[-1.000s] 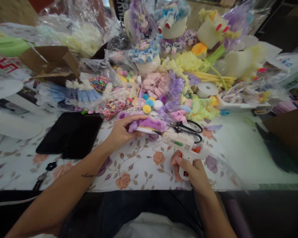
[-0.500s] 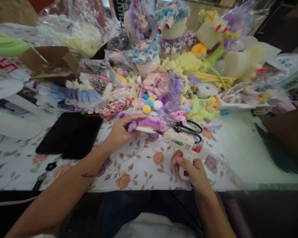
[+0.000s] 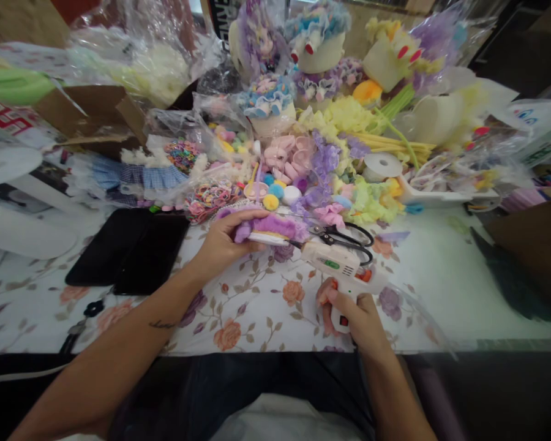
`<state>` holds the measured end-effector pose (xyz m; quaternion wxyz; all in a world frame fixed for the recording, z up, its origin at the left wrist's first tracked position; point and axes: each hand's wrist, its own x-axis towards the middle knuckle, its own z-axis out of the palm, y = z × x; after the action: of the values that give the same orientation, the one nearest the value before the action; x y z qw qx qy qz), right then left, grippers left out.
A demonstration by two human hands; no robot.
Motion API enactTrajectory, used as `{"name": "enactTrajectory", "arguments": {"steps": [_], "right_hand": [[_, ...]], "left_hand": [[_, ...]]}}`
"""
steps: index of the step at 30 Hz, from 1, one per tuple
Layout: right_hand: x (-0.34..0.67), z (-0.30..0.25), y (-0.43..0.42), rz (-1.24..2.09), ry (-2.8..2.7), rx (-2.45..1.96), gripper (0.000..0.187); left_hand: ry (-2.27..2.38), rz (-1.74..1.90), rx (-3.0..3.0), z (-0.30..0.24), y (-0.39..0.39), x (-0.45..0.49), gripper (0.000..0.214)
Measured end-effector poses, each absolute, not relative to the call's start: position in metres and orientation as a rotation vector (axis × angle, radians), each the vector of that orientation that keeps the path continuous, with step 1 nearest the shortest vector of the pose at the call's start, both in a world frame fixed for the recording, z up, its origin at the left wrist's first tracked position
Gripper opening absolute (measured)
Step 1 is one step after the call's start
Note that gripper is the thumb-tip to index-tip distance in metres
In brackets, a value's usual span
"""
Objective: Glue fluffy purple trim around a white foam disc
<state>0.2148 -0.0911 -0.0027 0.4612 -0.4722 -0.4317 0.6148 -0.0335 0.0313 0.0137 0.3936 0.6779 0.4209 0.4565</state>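
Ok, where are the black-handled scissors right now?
In the head view, the black-handled scissors sit just right of center, beyond the glue gun in the right hand and beside the fuzzy purple piece in the left hand.

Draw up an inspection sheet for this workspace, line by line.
Surface: floral cloth, printed with roses and leaves.
Things in hand: purple fluffy piece with a white edge; white glue gun, nozzle at that edge, contact unclear.
Clutter: black-handled scissors just behind the glue gun; pompoms; two flat black devices at left.
Hands: left hand grips the piece; right hand grips the gun's handle.
Cables: white cable at lower left, ends not visible.
Surroundings: open cardboard box at back left; plastic bags behind it.
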Motion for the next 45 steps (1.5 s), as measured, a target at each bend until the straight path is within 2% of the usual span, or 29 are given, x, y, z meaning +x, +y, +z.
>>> {"name": "enactTrajectory", "arguments": {"steps": [24,35,45], "right_hand": [[0.216,-0.002,-0.089,1.473,-1.097,-1.21,0.034],[0.216,-0.005,-0.088,1.468,-1.079,-1.215,0.03],[0.21,0.003,-0.089,1.441,-0.901,-1.272,0.029]], "left_hand": [[0.97,1.229,1.675,0.005,0.036,-0.036,0.056],[0.98,1.23,1.625,0.005,0.036,-0.035,0.057],[0.95,1.299,1.221,0.014,0.035,-0.028,0.062]]}}
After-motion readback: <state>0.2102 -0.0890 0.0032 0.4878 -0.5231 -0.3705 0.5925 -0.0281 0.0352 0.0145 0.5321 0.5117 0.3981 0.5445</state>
